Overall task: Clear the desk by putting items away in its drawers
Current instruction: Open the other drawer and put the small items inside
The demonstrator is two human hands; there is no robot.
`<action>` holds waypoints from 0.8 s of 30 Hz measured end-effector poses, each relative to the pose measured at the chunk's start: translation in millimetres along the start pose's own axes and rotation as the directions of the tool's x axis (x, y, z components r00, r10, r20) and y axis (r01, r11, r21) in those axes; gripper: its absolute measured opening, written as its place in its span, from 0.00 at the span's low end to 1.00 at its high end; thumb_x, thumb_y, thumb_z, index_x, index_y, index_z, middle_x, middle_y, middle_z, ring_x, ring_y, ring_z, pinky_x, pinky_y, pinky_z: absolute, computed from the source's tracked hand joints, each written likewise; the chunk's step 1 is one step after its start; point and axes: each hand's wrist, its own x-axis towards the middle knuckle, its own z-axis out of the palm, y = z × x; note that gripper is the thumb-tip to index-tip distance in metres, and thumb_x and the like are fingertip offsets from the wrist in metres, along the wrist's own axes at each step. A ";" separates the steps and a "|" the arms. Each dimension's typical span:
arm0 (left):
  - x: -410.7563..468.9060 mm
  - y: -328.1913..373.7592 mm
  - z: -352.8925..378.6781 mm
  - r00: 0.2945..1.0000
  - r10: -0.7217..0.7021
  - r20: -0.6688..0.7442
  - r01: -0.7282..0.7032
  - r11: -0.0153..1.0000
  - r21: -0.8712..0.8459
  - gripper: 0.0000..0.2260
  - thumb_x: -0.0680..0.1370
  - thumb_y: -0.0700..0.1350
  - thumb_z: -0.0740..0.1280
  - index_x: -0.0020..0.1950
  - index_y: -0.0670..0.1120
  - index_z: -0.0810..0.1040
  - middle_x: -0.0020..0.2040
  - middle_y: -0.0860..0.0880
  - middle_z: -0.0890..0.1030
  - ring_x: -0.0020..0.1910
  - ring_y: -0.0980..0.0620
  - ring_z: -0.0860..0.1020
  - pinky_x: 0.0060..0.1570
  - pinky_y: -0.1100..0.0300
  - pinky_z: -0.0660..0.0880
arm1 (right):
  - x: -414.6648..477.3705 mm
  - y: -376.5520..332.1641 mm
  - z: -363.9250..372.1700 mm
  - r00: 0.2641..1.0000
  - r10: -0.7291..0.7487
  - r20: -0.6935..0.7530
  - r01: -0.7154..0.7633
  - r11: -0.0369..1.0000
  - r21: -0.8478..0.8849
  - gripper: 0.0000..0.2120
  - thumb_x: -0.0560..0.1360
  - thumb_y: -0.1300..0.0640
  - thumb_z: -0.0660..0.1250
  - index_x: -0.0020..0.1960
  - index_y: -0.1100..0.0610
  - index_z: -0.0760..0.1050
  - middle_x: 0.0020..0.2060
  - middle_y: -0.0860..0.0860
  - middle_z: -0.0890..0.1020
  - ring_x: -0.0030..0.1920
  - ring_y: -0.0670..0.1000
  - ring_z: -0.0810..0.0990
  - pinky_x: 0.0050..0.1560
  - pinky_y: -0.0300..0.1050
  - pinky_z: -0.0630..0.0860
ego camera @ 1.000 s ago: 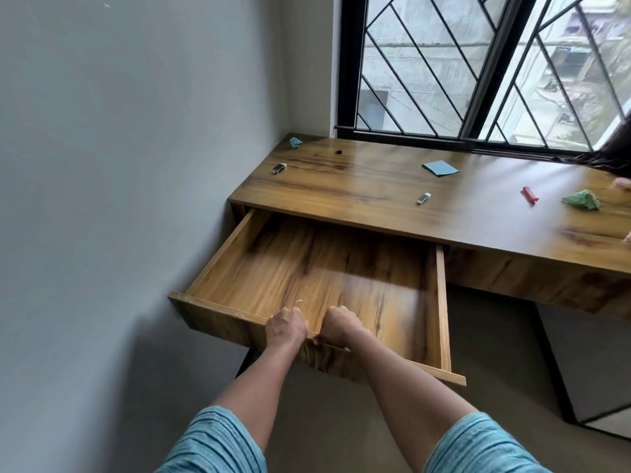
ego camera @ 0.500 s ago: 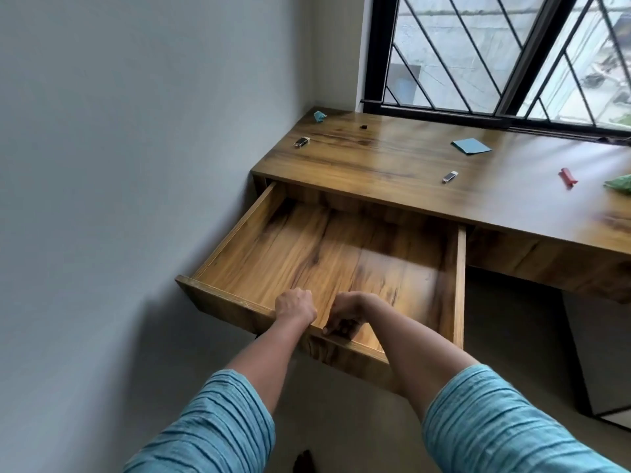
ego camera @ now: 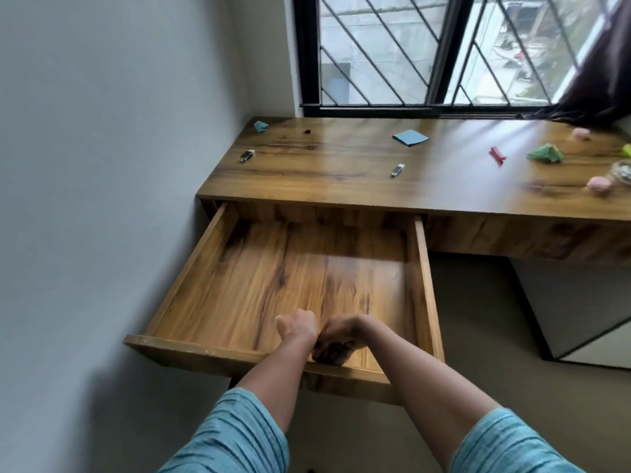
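Drawer [ego camera: 283, 285] stands fully open and bare. Left hand [ego camera: 296, 327] and right hand [ego camera: 336, 341] are closed at its front edge; the grip appears loosening. Every item, including blue paper [ego camera: 409, 137] and USB stick [ego camera: 397, 170], remains on the counter [ego camera: 341, 186].

Bare forearms, short ribbed teal-blue sleeves ending near elbows

- I see a wooden desk [ego camera: 341, 186] with a smooth, shiny top.
- The drawer [ego camera: 290, 285] is the same streaky brown wood.
- My sleeves [ego camera: 235, 435] are ribbed blue cloth.
- The blue square [ego camera: 410, 137] looks like matt paper.
- The window bars [ego camera: 444, 49] look like black metal.
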 end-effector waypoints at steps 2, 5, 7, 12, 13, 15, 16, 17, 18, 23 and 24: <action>0.8 13.9 -0.8 0.996 -0.030 -0.087 0.019 0.992 -0.123 0.09 0.79 0.48 0.62 0.48 0.48 0.81 0.42 0.50 0.79 0.40 0.53 0.78 0.41 0.60 0.72 | -3.8 14.4 -7.7 0.997 -0.034 -0.062 0.037 0.998 0.045 0.08 0.76 0.58 0.66 0.52 0.61 0.78 0.41 0.53 0.82 0.40 0.48 0.82 0.43 0.41 0.80; 2.2 43.8 -7.3 0.984 -0.084 -0.159 0.037 0.960 -0.279 0.12 0.79 0.49 0.61 0.44 0.47 0.81 0.38 0.50 0.79 0.38 0.53 0.79 0.41 0.60 0.76 | -10.1 39.7 -24.5 0.944 -0.126 -0.305 0.110 0.991 -0.069 0.12 0.76 0.54 0.66 0.56 0.60 0.78 0.44 0.52 0.81 0.42 0.47 0.80 0.45 0.40 0.79; 3.1 67.6 -14.7 0.976 -0.107 -0.192 0.040 0.945 -0.323 0.12 0.79 0.50 0.61 0.44 0.47 0.82 0.40 0.49 0.81 0.40 0.51 0.81 0.44 0.58 0.79 | -20.7 55.6 -39.2 0.874 -0.214 -0.436 0.146 0.972 -0.185 0.12 0.76 0.52 0.67 0.54 0.58 0.79 0.47 0.53 0.82 0.44 0.48 0.80 0.45 0.40 0.78; -1.2 154.0 -37.3 0.956 -0.081 -0.281 -0.010 0.951 -0.308 0.14 0.80 0.51 0.60 0.54 0.45 0.81 0.53 0.44 0.82 0.54 0.45 0.80 0.51 0.55 0.76 | -68.1 109.3 -86.9 0.685 -0.382 -0.620 0.161 0.910 -0.383 0.12 0.76 0.54 0.66 0.54 0.60 0.80 0.50 0.57 0.83 0.49 0.55 0.81 0.44 0.42 0.73; -2.6 174.2 -41.3 0.955 -0.069 -0.288 -0.022 0.954 -0.299 0.14 0.80 0.50 0.59 0.56 0.45 0.80 0.56 0.44 0.81 0.57 0.45 0.78 0.53 0.54 0.75 | -75.9 122.4 -97.9 0.662 -0.389 -0.641 0.130 0.901 -0.413 0.11 0.75 0.55 0.64 0.53 0.60 0.79 0.50 0.58 0.83 0.51 0.58 0.80 0.45 0.42 0.73; -4.9 215.2 -49.2 0.953 -0.053 -0.298 -0.040 0.954 -0.298 0.13 0.80 0.47 0.58 0.57 0.44 0.79 0.58 0.44 0.80 0.59 0.44 0.77 0.55 0.54 0.74 | -88.4 151.3 -120.2 0.642 -0.395 -0.657 0.073 0.885 -0.461 0.11 0.73 0.55 0.63 0.53 0.58 0.78 0.53 0.58 0.81 0.55 0.60 0.79 0.49 0.46 0.75; -5.5 231.0 -53.0 0.953 -0.045 -0.301 -0.049 0.954 -0.297 0.14 0.79 0.45 0.57 0.58 0.44 0.79 0.59 0.44 0.80 0.60 0.44 0.76 0.56 0.54 0.74 | -93.0 162.8 -129.6 0.640 -0.401 -0.656 0.051 0.874 -0.484 0.12 0.73 0.56 0.62 0.54 0.57 0.77 0.55 0.56 0.80 0.57 0.60 0.77 0.53 0.48 0.74; -7.3 250.8 -56.7 0.953 -0.026 -0.301 -0.066 0.954 -0.293 0.14 0.79 0.44 0.57 0.59 0.44 0.78 0.60 0.43 0.79 0.61 0.44 0.76 0.57 0.53 0.74 | -99.0 177.3 -140.7 0.636 -0.416 -0.650 0.030 0.855 -0.517 0.14 0.74 0.56 0.62 0.57 0.58 0.76 0.58 0.56 0.77 0.61 0.59 0.75 0.57 0.48 0.73; -8.8 269.5 -58.7 0.951 -0.003 -0.309 -0.090 0.954 -0.286 0.15 0.79 0.44 0.56 0.60 0.44 0.77 0.60 0.43 0.78 0.62 0.43 0.75 0.58 0.53 0.73 | -106.5 190.7 -150.9 0.639 -0.426 -0.640 0.013 0.838 -0.545 0.16 0.75 0.56 0.62 0.61 0.60 0.74 0.63 0.56 0.74 0.66 0.58 0.72 0.62 0.48 0.70; -13.2 347.6 -71.2 0.912 0.139 -0.386 -0.217 0.962 -0.167 0.15 0.79 0.45 0.57 0.63 0.44 0.75 0.63 0.45 0.77 0.64 0.45 0.72 0.61 0.52 0.71 | -142.0 245.1 -201.5 0.614 -0.434 -0.659 -0.031 0.821 -0.570 0.29 0.77 0.58 0.59 0.75 0.64 0.54 0.76 0.58 0.53 0.77 0.55 0.49 0.75 0.47 0.52; -11.8 362.3 -75.6 0.900 0.168 -0.402 -0.241 0.961 -0.137 0.15 0.79 0.46 0.58 0.63 0.44 0.75 0.63 0.45 0.76 0.64 0.45 0.72 0.61 0.52 0.70 | -147.6 254.4 -211.8 0.603 -0.425 -0.676 -0.038 0.830 -0.556 0.30 0.77 0.58 0.59 0.76 0.64 0.53 0.77 0.58 0.52 0.77 0.55 0.48 0.76 0.47 0.51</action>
